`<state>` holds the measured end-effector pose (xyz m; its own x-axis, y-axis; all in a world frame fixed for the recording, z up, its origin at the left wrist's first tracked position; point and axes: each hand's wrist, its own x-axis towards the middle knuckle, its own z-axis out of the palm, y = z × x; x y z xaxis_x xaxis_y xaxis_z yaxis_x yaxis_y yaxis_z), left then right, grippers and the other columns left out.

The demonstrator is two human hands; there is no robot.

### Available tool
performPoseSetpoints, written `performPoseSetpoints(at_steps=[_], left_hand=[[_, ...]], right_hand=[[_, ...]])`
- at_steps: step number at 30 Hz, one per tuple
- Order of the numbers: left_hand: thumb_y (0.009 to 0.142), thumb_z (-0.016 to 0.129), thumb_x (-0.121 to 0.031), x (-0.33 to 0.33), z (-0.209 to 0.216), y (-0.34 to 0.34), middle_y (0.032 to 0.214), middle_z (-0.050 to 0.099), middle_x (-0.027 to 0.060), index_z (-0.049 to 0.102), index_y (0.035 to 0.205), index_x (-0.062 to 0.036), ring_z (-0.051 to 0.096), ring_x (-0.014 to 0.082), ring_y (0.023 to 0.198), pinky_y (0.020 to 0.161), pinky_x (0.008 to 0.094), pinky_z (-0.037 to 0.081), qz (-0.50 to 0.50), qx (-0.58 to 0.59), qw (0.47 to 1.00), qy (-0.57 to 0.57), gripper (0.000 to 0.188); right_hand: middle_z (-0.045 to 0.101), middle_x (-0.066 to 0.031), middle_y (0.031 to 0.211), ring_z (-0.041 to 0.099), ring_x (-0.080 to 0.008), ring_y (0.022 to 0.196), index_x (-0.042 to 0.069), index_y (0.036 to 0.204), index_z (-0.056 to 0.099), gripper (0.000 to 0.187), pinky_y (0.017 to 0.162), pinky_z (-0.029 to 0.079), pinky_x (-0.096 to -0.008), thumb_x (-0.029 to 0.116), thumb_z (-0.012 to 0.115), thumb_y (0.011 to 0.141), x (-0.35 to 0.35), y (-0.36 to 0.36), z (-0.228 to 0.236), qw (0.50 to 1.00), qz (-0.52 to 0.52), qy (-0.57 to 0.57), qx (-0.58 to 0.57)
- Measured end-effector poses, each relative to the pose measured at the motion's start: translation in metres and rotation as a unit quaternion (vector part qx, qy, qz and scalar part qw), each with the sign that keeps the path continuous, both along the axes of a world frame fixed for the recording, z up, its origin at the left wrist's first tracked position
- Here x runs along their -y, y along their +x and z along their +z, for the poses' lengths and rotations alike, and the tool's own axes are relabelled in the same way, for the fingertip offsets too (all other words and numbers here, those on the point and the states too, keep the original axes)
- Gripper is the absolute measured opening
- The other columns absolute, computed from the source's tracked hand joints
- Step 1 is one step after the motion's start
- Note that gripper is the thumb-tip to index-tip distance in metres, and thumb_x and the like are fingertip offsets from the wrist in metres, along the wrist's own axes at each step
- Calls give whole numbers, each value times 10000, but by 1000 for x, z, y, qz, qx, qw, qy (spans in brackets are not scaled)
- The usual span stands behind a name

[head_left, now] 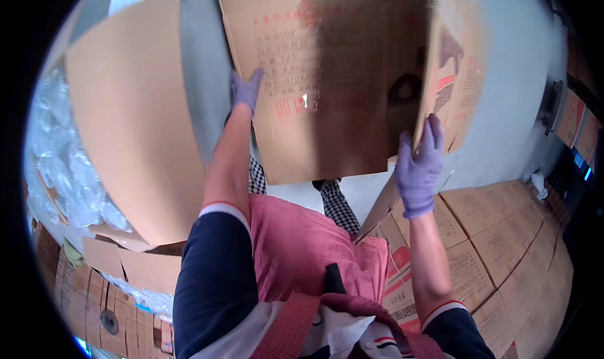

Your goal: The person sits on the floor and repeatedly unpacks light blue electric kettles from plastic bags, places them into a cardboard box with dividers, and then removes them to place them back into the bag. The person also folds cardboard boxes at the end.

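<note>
A large brown cardboard box (352, 132) with red and dark print is held up in front of me. Its right side panel stands at an angle to the broad front panel, and a shadowed gap shows between them. My left hand (246, 92), in a purple glove, grips the box's left edge, thumb on the front and the other fingers mostly hidden behind. My right hand (420, 170), gloved the same, is closed on the lower edge of the right panel, with fingers up along its outer face.
At my left stands a big plain cardboard panel (132, 114) beside clear plastic bags (69, 151). Printed cartons (497, 227) sit close together at the lower right. More flat cardboard (119, 315) lies at the lower left. Grey floor (513, 107) shows around the box.
</note>
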<state>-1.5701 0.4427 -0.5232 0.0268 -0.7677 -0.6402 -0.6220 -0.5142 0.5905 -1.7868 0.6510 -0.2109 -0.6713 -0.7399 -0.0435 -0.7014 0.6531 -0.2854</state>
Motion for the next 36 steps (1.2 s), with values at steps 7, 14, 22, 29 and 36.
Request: performPoseSetpoints(at_steps=[7, 14, 22, 29, 36], left_hand=[[826, 744, -228, -14, 78, 6, 917, 688, 141, 639, 1053, 40, 677, 187, 753, 692, 289, 560, 143, -315, 908, 236, 367], [883, 639, -269, -130, 354, -115, 937, 689, 125, 576, 1219, -7, 628, 126, 825, 751, 300, 512, -107, -408, 892, 161, 431], [1016, 380, -372, -219, 372, -143, 1457, 376, 188, 239, 1458, 48, 346, 260, 1363, 1111, 344, 278, -72, -683, 701, 193, 625], [970, 402, -520, -299, 249, -205, 1534, 194, 175, 108, 1488, 11, 187, 257, 1426, 1145, 341, 192, -38, -471, 821, 320, 797], [939, 442, -522, -237, 445, -409, 1586, 51, 102, 0, 1529, -176, 186, 290, 1423, 1154, 410, 165, -98, -593, 782, 165, 814]], right_hand=[[608, -144, 1190, 601, -213, 991, -24, 1083, 650, 220, 864, 469, -324, 83, 554, 916, 5, -88, 105, 996, -61, 43, 58], [457, -214, 1384, 457, -308, 1283, -27, 1290, 525, 411, 1036, 383, -371, 76, 566, 895, 7, -14, 171, 999, 39, 27, 12], [359, -227, 1421, 429, -331, 1285, -26, 1325, 452, 582, 1024, 388, -403, 176, 653, 817, -59, -28, 139, 992, -6, 89, 85], [622, -70, 886, 590, -103, 677, -3, 1101, 592, 258, 525, 481, -231, 134, 640, 888, -65, -134, 208, 988, -61, 99, 100], [650, -126, 1014, 610, -183, 897, -63, 1132, 606, 347, 831, 465, -279, 110, 680, 840, -24, -57, 413, 993, -73, -22, -94]])
